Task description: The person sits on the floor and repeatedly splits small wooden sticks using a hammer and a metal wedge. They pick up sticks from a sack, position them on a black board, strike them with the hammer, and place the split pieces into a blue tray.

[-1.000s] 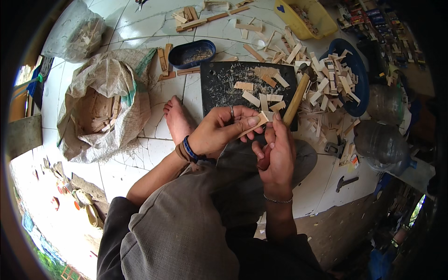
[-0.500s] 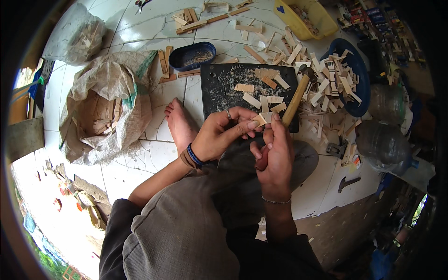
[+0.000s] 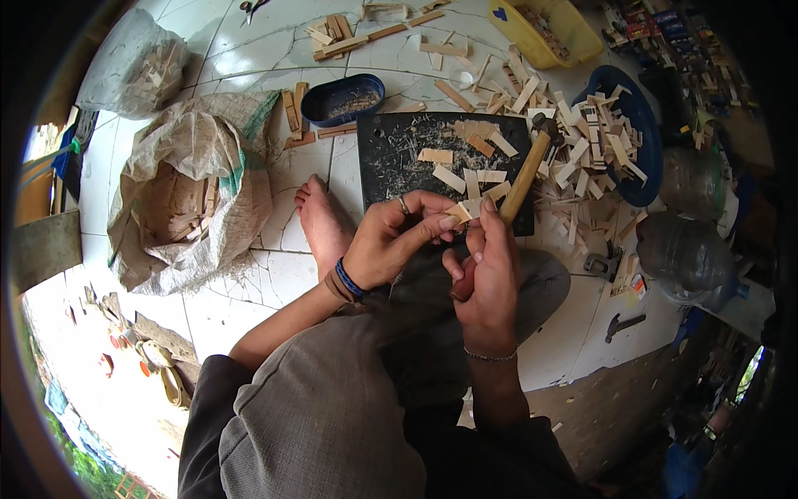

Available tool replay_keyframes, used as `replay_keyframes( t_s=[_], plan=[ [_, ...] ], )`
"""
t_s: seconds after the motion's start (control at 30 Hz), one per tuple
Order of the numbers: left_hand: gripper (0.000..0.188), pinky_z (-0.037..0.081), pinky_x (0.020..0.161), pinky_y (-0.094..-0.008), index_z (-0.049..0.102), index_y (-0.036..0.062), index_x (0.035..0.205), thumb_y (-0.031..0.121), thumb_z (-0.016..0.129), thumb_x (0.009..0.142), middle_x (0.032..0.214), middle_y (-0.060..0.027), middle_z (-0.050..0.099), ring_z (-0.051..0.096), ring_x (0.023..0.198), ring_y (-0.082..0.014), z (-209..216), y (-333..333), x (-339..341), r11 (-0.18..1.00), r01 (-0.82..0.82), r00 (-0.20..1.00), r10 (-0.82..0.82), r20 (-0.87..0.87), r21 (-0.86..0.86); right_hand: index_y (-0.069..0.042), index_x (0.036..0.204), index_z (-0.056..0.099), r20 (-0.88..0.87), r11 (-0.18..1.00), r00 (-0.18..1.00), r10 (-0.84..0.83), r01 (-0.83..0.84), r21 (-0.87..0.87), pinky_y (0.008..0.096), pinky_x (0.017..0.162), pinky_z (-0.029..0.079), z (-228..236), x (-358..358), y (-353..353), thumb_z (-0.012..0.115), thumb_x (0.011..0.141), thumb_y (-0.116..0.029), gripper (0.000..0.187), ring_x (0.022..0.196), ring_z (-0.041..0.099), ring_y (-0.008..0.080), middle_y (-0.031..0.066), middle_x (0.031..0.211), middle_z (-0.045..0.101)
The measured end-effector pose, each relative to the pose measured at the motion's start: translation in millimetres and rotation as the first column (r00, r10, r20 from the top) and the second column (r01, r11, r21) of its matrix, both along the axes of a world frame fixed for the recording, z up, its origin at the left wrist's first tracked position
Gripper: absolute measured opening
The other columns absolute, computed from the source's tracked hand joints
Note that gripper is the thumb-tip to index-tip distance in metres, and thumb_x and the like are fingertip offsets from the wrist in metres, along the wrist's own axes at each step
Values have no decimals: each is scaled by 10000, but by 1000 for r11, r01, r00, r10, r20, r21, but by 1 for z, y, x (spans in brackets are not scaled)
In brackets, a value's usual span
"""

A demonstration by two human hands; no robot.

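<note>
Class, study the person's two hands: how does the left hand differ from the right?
The left hand wears a ring and blue and brown wristbands; the right hand has a thin chain bracelet at its wrist. The left hand pinches a small wood piece, while the right hand curls around a reddish-brown handle, its far end hidden. Both hands are gloveless and come together at that wood piece.

White tiled floor (image 3: 216, 312) beneath woven sack (image 3: 251, 208), black board (image 3: 376, 179), small hammer (image 3: 629, 323).
</note>
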State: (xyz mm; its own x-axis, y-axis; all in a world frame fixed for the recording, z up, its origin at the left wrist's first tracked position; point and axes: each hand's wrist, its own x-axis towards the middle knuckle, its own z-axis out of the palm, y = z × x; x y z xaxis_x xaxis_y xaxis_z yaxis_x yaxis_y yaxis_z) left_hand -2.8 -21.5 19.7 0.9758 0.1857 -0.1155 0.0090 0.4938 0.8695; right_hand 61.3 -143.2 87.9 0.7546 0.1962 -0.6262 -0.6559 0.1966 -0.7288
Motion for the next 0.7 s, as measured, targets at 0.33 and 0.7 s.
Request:
replay_keyframes(
  t_s=[0.33,0.7],
  plan=[
    [235,546,870,-266,632,-18,1256,92,634,1049,1079,-62,718,673,979,-111,-1,-2,-1,996,-31,999,29,26,81,-113,971,536,-7,1000,1000,-8,9,8,217,464,327,1,0,3,604,1066,-324,241,596,330,22,-82,679,332],
    [220,551,883,-273,629,-33,1247,64,624,1050,1079,-72,715,677,980,-121,-3,-5,-2,994,-73,997,71,25,79,-109,976,541,3,1000,1000,0,0,15,216,464,338,-2,1,4,608,1064,-321,238,610,360,27,-76,687,348]
  ],
)
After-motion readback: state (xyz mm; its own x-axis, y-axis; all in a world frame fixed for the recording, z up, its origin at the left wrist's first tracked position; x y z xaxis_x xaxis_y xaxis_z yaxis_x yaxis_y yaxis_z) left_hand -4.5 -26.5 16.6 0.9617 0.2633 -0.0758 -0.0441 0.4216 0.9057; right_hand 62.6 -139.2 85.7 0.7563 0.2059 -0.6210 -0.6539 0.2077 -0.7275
